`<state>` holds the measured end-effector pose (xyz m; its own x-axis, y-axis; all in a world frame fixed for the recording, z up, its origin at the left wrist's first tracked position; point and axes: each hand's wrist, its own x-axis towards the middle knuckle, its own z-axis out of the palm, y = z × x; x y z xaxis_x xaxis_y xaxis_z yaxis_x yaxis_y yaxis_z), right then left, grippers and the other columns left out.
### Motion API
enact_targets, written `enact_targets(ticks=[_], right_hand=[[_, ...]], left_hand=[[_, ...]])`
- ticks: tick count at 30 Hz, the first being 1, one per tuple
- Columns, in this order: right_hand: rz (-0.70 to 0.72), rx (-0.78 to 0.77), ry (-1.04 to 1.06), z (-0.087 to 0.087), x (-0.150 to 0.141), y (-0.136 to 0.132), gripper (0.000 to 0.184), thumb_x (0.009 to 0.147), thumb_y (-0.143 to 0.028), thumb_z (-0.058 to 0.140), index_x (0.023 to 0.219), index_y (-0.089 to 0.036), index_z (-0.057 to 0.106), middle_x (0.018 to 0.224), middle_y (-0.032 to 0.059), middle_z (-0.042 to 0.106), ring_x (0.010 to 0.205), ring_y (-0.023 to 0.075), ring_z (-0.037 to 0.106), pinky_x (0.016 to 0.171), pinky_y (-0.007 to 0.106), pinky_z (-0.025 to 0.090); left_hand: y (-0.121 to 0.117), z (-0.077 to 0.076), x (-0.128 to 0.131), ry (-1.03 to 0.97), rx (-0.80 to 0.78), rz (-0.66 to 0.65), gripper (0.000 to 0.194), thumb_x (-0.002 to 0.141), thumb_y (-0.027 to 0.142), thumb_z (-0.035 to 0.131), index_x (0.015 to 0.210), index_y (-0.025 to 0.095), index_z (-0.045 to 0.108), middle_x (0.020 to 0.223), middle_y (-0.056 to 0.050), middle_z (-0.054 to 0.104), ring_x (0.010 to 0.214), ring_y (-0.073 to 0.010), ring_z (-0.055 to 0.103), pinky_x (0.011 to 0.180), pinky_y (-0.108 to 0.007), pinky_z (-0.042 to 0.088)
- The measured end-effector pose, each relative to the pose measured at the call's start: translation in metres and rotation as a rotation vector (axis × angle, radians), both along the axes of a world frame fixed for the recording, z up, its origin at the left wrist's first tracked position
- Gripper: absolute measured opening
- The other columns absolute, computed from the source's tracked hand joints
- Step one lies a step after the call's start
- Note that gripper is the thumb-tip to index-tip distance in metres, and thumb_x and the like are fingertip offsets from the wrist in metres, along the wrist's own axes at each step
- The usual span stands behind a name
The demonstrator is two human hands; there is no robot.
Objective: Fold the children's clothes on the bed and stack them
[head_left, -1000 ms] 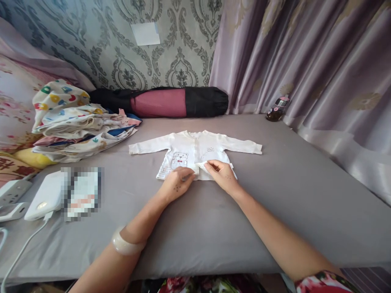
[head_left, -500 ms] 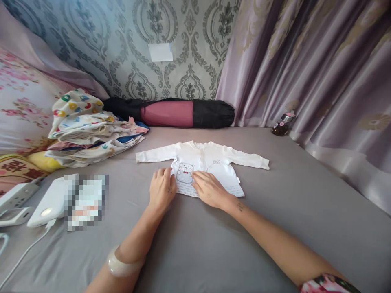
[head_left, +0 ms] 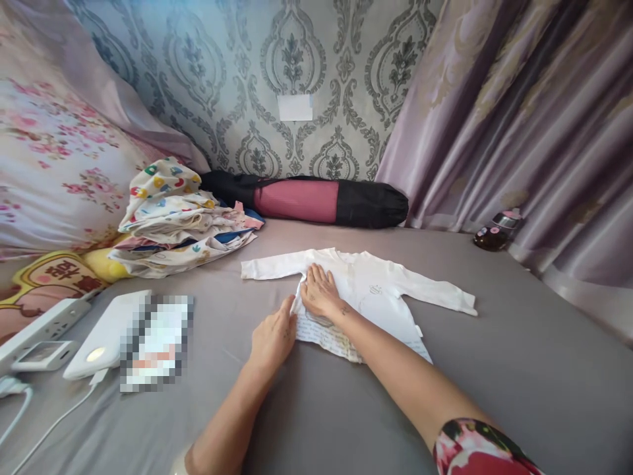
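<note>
A small white long-sleeved baby shirt (head_left: pixel 383 310) lies spread on the grey sheet, sleeves out to both sides. Grey print runs along its hem, and my right arm and hand cover most of the bear picture. My right hand (head_left: pixel 321 292) rests flat on the left part of the shirt front, fingers stretched toward the left shoulder. At the shirt's left side edge, my left hand (head_left: pixel 273 332) has its fingers closed on the fabric near the hem; the fingertips are partly hidden.
Folded patterned clothes (head_left: pixel 182 224) are piled at the back left, near a black and pink rolled bag (head_left: pixel 297 200). Left of me lie a power strip (head_left: pixel 44 330), a white power bank (head_left: pixel 111 333) with a cable, and a blurred packet (head_left: pixel 158 343). A dark bottle (head_left: pixel 497 229) stands by the curtain.
My right hand has moved up and left across the shirt, over the bear picture. My left hand now grips the side edge. The view has shifted, and the shirt sits slightly turned.
</note>
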<state>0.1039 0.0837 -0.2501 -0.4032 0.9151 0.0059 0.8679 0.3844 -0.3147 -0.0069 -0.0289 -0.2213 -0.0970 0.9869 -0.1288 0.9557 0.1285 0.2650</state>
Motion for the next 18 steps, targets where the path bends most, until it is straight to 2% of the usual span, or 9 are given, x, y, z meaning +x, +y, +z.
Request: enact_targets(ticks=[3, 10, 14, 18], right_hand=[[-0.074, 0.061, 0.025, -0.004, -0.008, 0.008, 0.064, 0.098, -0.037, 0.025, 0.150, -0.001, 0.026, 0.159, 0.0175, 0.019, 0.147, 0.0292, 0.013, 0.118, 0.049, 0.006], [-0.105, 0.112, 0.064, -0.010, -0.009, 0.005, 0.062, 0.098, -0.040, 0.028, 0.150, -0.006, 0.030, 0.158, 0.0158, 0.022, 0.146, 0.0268, 0.016, 0.117, 0.046, 0.005], [-0.090, 0.028, 0.144, -0.006, -0.007, 0.010, 0.060, 0.098, -0.041, 0.028, 0.149, -0.010, 0.032, 0.159, 0.0138, 0.022, 0.147, 0.0249, 0.014, 0.118, 0.046, 0.004], [-0.027, -0.126, 0.320, 0.010, 0.019, 0.020, 0.056, 0.100, -0.041, 0.019, 0.147, -0.018, 0.036, 0.157, 0.0079, 0.029, 0.146, 0.0196, 0.021, 0.118, 0.042, 0.014]], left_hand=[[0.001, -0.001, -0.002, -0.013, -0.023, -0.024, 0.044, 0.099, 0.023, 0.033, 0.142, 0.027, 0.041, 0.118, -0.008, 0.068, 0.106, -0.0240, 0.065, 0.081, -0.032, 0.049], [0.005, 0.002, -0.005, -0.013, -0.049, 0.003, 0.042, 0.098, 0.026, 0.034, 0.137, 0.030, 0.049, 0.114, -0.009, 0.070, 0.104, -0.0272, 0.066, 0.079, -0.035, 0.049], [0.003, 0.006, -0.006, 0.016, -0.033, 0.008, 0.040, 0.098, 0.029, 0.033, 0.133, 0.030, 0.053, 0.112, -0.009, 0.070, 0.104, -0.0265, 0.066, 0.079, -0.034, 0.048], [0.000, 0.005, -0.005, 0.066, 0.027, -0.016, 0.038, 0.098, 0.028, 0.035, 0.130, 0.028, 0.056, 0.110, -0.009, 0.069, 0.100, -0.0251, 0.065, 0.076, -0.032, 0.049]])
